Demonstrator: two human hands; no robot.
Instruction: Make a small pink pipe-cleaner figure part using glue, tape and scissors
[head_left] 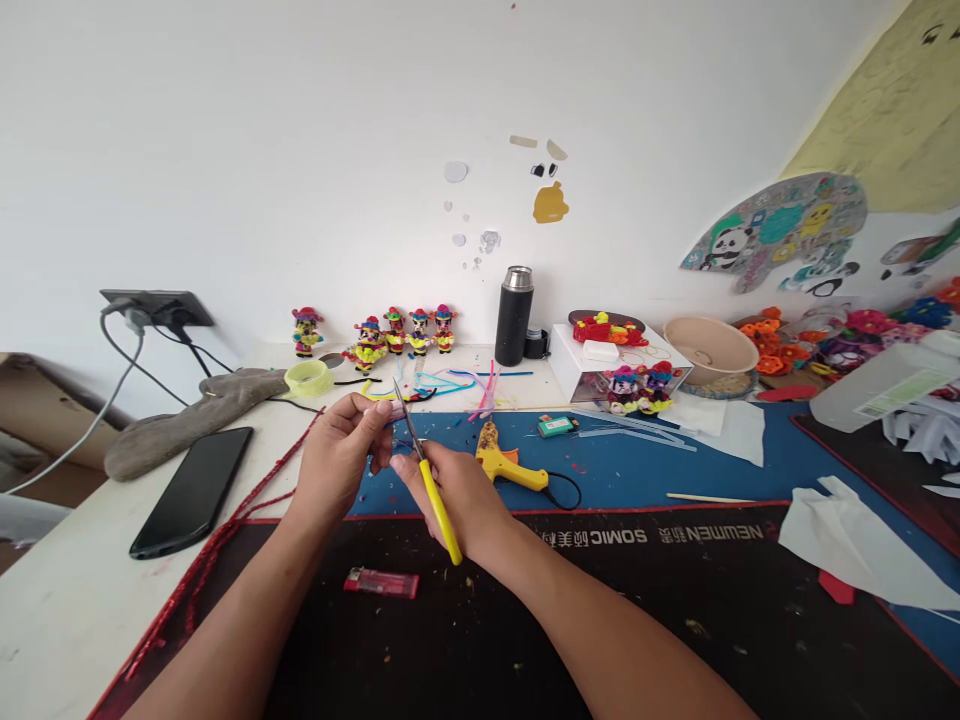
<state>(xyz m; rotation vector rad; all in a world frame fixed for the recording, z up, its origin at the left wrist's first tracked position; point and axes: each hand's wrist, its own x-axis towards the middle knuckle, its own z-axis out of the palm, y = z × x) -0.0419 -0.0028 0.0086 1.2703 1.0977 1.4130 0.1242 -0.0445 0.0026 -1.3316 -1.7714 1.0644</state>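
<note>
Scissors (424,466), centre of frame: long axis oblique, yellow handle (441,515) toward the bottom and slightly right, blades (409,418) pointing up and slightly left. Right hand (466,495): fingers closed round the handle. Left hand (340,440): fingers narrow, beside the blades; what they hold cannot be told. Right of centre, glue gun (517,472); below, lighter (381,583); upper left of centre, 5 figures (369,347).

scissors (439,512) in R hand (472,495) | glue gun (510,468) to R | lighter (381,583) on mat (600,620) | phone (191,492) L on tbl (45,640)
</note>
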